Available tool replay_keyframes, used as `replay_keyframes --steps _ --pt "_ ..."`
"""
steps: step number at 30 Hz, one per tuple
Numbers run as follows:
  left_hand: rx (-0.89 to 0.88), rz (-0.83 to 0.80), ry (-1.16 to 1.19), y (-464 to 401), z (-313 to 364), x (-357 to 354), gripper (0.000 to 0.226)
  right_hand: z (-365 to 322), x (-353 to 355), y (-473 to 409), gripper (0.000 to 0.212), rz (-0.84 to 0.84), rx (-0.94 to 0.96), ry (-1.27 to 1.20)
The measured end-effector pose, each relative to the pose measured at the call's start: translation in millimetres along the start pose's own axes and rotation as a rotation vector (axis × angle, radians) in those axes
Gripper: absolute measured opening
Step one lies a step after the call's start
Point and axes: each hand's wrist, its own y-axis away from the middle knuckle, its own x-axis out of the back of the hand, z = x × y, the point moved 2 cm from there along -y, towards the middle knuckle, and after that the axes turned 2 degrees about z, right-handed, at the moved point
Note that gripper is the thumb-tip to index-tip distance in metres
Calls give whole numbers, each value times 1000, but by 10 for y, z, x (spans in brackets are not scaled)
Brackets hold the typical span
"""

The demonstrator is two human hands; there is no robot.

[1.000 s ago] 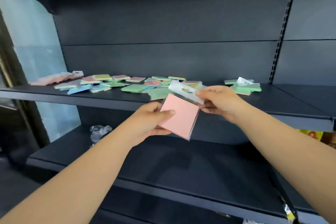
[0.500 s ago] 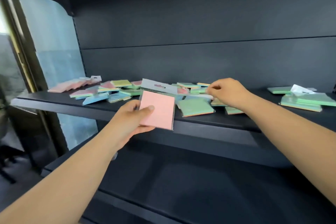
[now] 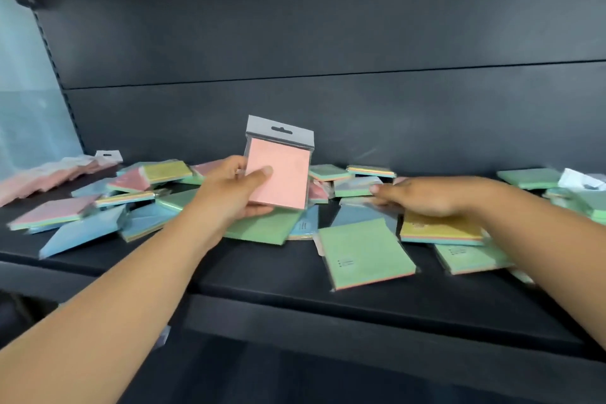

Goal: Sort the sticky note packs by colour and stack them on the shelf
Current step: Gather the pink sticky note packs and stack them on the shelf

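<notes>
Head view: the left hand (image 3: 229,188) holds a pink pack (image 3: 278,172) upright above the middle of the shelf (image 3: 295,275), thumb curled across the pack's front and fingers behind it. The pack's grey hang tab (image 3: 280,130) points to twelve o'clock.

At three o'clock from the pink pack, the right hand (image 3: 429,195) reaches palm down over the loose packs, fingers stretched out toward nine o'clock and lying on them. Whether it has hold of any pack cannot be told. A yellow pack (image 3: 439,229) lies just under its wrist, at six o'clock from the knuckles.

A green pack (image 3: 364,254) lies flat near the shelf's front edge, at five o'clock from the pink pack, and another green pack (image 3: 262,228) lies directly below the left hand. Blue packs (image 3: 85,229) lie at eight o'clock from the left hand.

Further off at nine o'clock, at the shelf's left end, a row of pink packs (image 3: 49,174) lies overlapping. At three o'clock, at the far right, a stack of green packs (image 3: 531,178) sits against the back wall.
</notes>
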Motion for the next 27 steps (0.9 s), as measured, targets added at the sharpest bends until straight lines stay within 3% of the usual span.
replay_keyframes --steps 4,10,15,16,20,27 --pt "-7 -104 19 -194 15 -217 10 92 142 49 52 59 -87 20" --pt "-30 -190 38 -365 57 -395 11 129 219 156 47 -47 -142 -55" --pt "13 -255 108 -360 -17 -449 9 228 195 -106 12 58 -122 -47" --pt "20 -250 118 -368 -36 -442 8 238 180 -145 16 35 -127 -32" --pt "53 -228 173 -410 -74 -412 6 254 147 -254 64 -77 -241 71" --pt "49 -259 163 -409 -105 -416 5 416 112 -364 70 -110 -318 69"
